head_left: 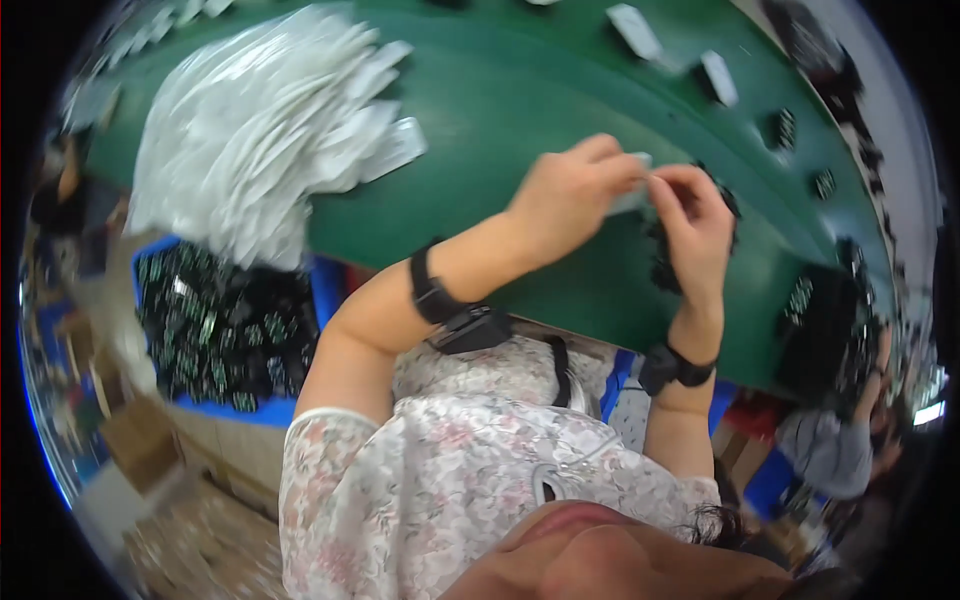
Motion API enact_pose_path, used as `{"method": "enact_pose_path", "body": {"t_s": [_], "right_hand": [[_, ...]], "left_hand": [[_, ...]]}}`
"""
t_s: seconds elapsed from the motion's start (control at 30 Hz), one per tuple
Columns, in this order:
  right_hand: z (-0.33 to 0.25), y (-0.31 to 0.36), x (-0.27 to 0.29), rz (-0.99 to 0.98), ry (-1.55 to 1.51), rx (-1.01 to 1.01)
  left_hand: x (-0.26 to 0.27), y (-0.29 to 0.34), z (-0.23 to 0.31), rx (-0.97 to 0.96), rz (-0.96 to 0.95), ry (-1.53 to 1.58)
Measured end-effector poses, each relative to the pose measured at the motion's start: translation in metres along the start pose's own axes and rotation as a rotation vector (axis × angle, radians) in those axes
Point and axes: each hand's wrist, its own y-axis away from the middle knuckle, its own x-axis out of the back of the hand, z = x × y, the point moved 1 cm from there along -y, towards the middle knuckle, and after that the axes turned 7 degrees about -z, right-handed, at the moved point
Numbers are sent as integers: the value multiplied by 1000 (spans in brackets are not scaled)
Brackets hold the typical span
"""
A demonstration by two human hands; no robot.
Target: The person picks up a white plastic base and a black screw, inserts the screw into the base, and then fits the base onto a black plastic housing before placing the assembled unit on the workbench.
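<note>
- We take the green table (pixel 470 110) as landmark; at its near edge, on the left, stands a blue bin (pixel 326 290) of dark pieces (pixel 215 325), too jumbled for us to count.
- On the table's left part lies a heap of clear and white plastic bags (pixel 250 120), partly overhanging the near edge; glare hides their contents.
- Over the table's middle, the left hand (pixel 565 200) pinches a pale translucent piece (pixel 628 202), mostly covered by the fingers; we cannot confirm its kind.
- Just right of it over the table, the right hand (pixel 703 225) has thumb and forefinger brought together at the piece; we cannot tell whether they grip it.
- Dark items (pixel 664 272) on the table are partly hidden behind the right hand.
- Beyond the hands, on the table's far side, lie blurred white packets (pixel 634 32).
- Past the table's right end, a grey sleeve (pixel 835 460) shows indistinctly.
</note>
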Motion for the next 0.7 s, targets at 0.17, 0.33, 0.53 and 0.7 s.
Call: {"method": "enact_pose_path", "body": {"t_s": [0.17, 0.33, 0.53, 0.7], "right_hand": [[4, 2, 3, -29, -149, -35], [6, 4, -1, 47, -110, 21], [9, 5, -15, 169, 57, 232], [13, 0, -17, 246, 213, 410]], "left_hand": [[0, 0, 7, 138, -58, 279], [-12, 1, 0, 356, 28, 791], [-12, 3, 2, 471, -53, 866], [-10, 3, 0, 482, -41, 883]]}}
